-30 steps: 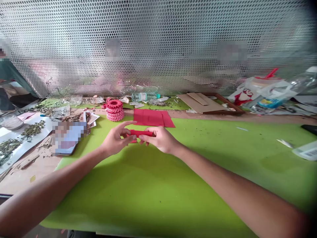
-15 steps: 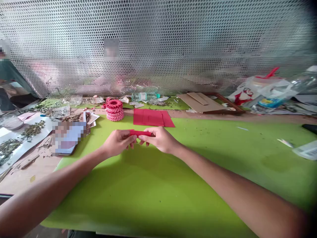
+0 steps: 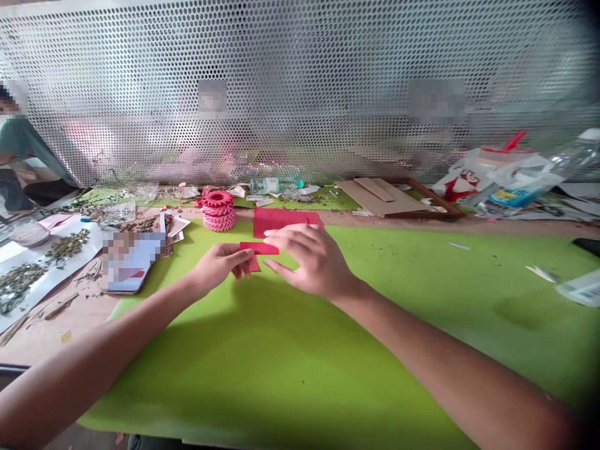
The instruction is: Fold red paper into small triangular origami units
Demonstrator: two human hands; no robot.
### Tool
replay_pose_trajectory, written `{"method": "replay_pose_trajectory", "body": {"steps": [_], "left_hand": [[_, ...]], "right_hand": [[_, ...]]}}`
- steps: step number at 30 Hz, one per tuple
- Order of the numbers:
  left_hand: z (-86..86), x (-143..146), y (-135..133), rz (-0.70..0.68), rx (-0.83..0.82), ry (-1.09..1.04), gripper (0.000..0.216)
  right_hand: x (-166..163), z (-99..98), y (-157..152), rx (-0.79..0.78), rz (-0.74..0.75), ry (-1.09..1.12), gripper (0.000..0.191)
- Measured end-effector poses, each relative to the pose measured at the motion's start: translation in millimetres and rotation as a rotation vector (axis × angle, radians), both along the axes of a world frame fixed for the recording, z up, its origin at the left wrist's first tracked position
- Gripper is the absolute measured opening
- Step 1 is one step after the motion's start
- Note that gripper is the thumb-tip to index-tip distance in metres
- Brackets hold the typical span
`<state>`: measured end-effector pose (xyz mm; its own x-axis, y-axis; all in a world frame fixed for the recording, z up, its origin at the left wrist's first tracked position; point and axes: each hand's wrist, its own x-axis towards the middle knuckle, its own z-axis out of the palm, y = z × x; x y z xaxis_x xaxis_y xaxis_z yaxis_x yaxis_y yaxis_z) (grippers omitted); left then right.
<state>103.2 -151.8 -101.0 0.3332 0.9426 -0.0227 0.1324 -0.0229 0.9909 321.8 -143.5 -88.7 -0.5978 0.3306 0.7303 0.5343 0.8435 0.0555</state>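
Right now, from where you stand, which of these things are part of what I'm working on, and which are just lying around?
Part of the work:
left hand, holding a red paper strip
right hand, open just beside it
red paper sheet
stack of paper rings
green mat

Lying around:
water bottle
cardboard pieces
plastic bag
dried leaves

Here we go, bare skin all the way along: the left forearm (image 3: 98,350) and the right forearm (image 3: 445,356) run long and slim, smooth and unmarked as far as this view shows. The right hand (image 3: 312,259) shows a broad back and long, tapering fingers (image 3: 285,234), and the left hand (image 3: 218,269) matches it, rounded knuckles and all.
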Motion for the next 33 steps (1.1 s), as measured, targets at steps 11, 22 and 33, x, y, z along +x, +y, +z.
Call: {"method": "replay_pose_trajectory", "body": {"steps": [11, 22, 33], "left_hand": [[2.6, -13, -2, 0.179, 0.777, 0.581, 0.035], [-8.9, -1, -6, 0.109, 1.358, 0.797, 0.015], [-4.4, -10, 6, 0.215, 1.322, 0.925, 0.02]], "right_hand": [[-2, -4.0, -4, 0.062, -0.026, 0.015, 0.011], [-13, -19.4, -7, -0.223, -0.001, 0.121, 0.012], [-6, -15.7, 2, -0.239, -0.008, 0.187, 0.012]]}}
